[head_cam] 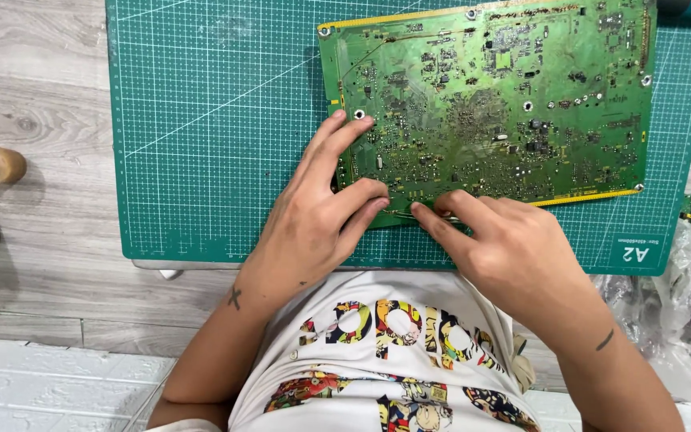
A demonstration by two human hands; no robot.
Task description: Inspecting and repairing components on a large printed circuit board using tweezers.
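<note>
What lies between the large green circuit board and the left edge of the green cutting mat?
Only bare gridded green cutting mat lies left of the large green circuit board, in the head view.

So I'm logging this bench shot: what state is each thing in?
Circuit board: flat on the mat, solder side up.
Cutting mat: flat on the table.
Left hand: fingers spread on the board's near edge.
Right hand: fingertips pressing the near edge.

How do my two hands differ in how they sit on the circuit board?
The left hand stretches its index finger up onto the circuit board, other fingers curled at the near edge. The right hand stays low, fingertips bunched at that edge. Both touch the board over the green cutting mat.
</note>
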